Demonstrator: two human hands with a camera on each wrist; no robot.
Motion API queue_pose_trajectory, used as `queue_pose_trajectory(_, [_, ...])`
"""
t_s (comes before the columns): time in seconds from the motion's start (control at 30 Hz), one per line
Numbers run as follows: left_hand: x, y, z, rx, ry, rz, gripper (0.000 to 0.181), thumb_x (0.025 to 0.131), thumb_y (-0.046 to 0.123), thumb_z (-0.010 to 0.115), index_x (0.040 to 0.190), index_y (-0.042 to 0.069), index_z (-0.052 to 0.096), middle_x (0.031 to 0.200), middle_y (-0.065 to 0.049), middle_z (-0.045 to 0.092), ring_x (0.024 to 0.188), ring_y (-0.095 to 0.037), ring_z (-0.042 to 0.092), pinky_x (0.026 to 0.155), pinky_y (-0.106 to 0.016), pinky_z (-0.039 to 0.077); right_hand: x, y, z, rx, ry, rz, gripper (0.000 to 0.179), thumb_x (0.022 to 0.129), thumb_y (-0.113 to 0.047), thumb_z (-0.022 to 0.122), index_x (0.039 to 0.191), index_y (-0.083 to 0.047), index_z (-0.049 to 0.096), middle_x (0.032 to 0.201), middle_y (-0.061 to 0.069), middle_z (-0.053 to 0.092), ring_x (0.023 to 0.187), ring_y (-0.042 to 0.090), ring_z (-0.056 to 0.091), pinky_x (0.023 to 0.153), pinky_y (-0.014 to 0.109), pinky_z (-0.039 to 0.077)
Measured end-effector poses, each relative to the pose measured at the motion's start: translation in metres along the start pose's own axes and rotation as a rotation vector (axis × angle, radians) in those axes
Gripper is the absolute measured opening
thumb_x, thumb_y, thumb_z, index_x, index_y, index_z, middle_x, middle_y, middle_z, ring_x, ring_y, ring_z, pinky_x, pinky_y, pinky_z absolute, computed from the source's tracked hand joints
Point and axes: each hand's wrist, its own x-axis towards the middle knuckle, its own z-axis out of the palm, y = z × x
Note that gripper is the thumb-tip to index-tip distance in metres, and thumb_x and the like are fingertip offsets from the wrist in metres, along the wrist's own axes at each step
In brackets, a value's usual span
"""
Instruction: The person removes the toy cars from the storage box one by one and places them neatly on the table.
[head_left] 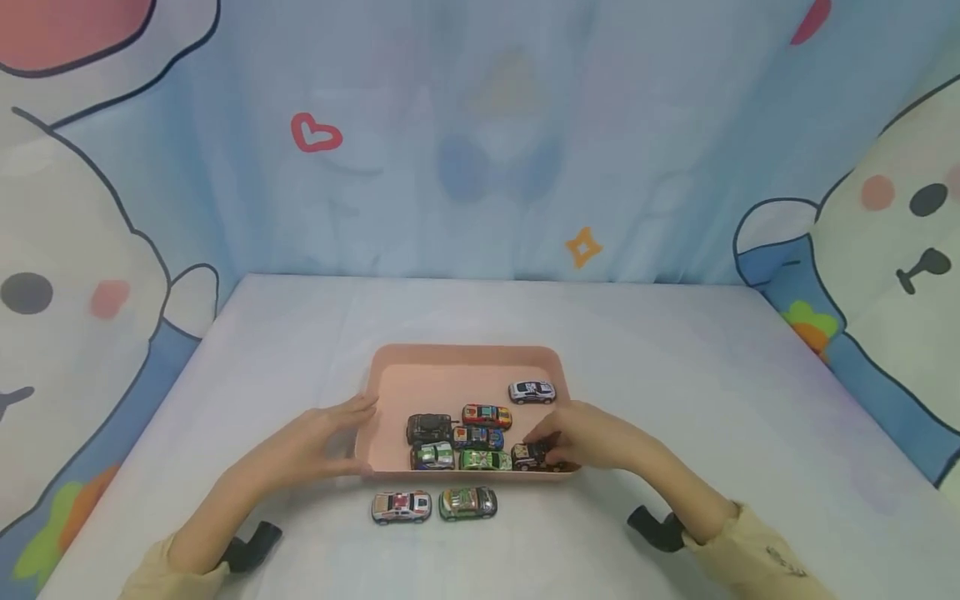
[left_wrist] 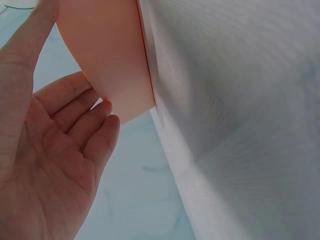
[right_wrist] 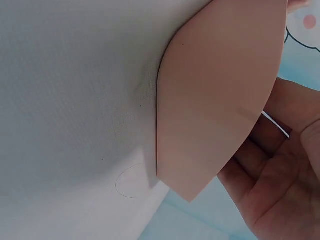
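Observation:
A pink tray (head_left: 442,362) on the table holds several small toy cars. My left hand (head_left: 330,442) rests at the tray's left side, its loosely bent fingers (left_wrist: 72,92) touching the outer wall in the left wrist view. My right hand (head_left: 592,437) reaches over the right rim and grips a black toy car (head_left: 527,456) in the near right corner. In the right wrist view the tray's wall hides its fingertips. Beside that car sit a green car (head_left: 485,461) and a silver-green car (head_left: 432,456). Behind them are a black vehicle (head_left: 429,428), a blue car (head_left: 477,438) and a red-yellow car (head_left: 487,416).
A white police-style car (head_left: 532,392) stands apart near the tray's right side. In front of the tray, on the white tablecloth (head_left: 300,350), are a white-red car (head_left: 401,507) and a green-grey car (head_left: 468,503). A cartoon-printed blue curtain (head_left: 390,208) hangs behind.

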Motion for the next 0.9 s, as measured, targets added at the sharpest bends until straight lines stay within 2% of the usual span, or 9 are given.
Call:
queue_pose_trajectory(0.13, [0.007, -0.001, -0.004, 0.001, -0.003, -0.005, 0.080, 0.075, 0.045, 0.074, 0.133, -0.003, 0.048, 0.146, -0.012, 0.032, 0.131, -0.029, 0.033, 0.104, -0.044, 0.031, 0.000, 0.001, -0.005, 0.020, 0.008, 0.020, 0.026, 0.078, -0.001, 0.073, 0.104, -0.006, 0.072, 0.098, -0.001, 0.068, 0.086, 0.011, 0.060, 0.070, 0.024, 0.053])
queue_pose_trajectory(0.4, [0.005, -0.004, -0.003, -0.024, 0.003, 0.008, 0.084, 0.074, 0.050, 0.073, 0.133, -0.003, 0.047, 0.145, -0.013, 0.032, 0.130, -0.030, 0.033, 0.105, -0.045, 0.029, -0.004, -0.002, -0.011, 0.030, 0.034, 0.022, 0.028, 0.079, -0.002, 0.072, 0.106, -0.005, 0.071, 0.099, 0.001, 0.068, 0.083, 0.009, 0.060, 0.067, 0.022, 0.052])
queue_pose_trajectory(0.53, [0.003, -0.005, 0.000, -0.037, 0.008, 0.024, 0.086, 0.073, 0.052, 0.071, 0.134, -0.003, 0.047, 0.145, -0.014, 0.032, 0.131, -0.031, 0.033, 0.105, -0.046, 0.029, -0.015, -0.010, -0.020, 0.014, 0.118, 0.036, 0.032, 0.079, -0.002, 0.072, 0.111, -0.006, 0.069, 0.096, -0.001, 0.068, 0.079, 0.007, 0.059, 0.064, 0.025, 0.053])
queue_pose_trajectory(0.67, [0.003, -0.005, 0.001, -0.031, 0.005, 0.015, 0.086, 0.073, 0.052, 0.071, 0.134, -0.003, 0.047, 0.145, -0.014, 0.033, 0.130, -0.031, 0.033, 0.105, -0.045, 0.029, -0.029, -0.027, -0.025, -0.041, 0.216, 0.042, 0.037, 0.079, -0.003, 0.073, 0.114, -0.009, 0.068, 0.099, -0.004, 0.067, 0.085, 0.010, 0.060, 0.072, 0.032, 0.054])
queue_pose_trajectory(0.9, [0.002, -0.001, -0.001, -0.012, 0.004, 0.007, 0.083, 0.074, 0.050, 0.072, 0.133, -0.003, 0.048, 0.145, -0.014, 0.034, 0.130, -0.030, 0.034, 0.104, -0.044, 0.031, -0.049, -0.056, -0.016, -0.112, 0.283, 0.011, 0.037, 0.076, -0.005, 0.076, 0.111, -0.013, 0.070, 0.095, -0.009, 0.064, 0.085, 0.009, 0.058, 0.070, 0.026, 0.053])
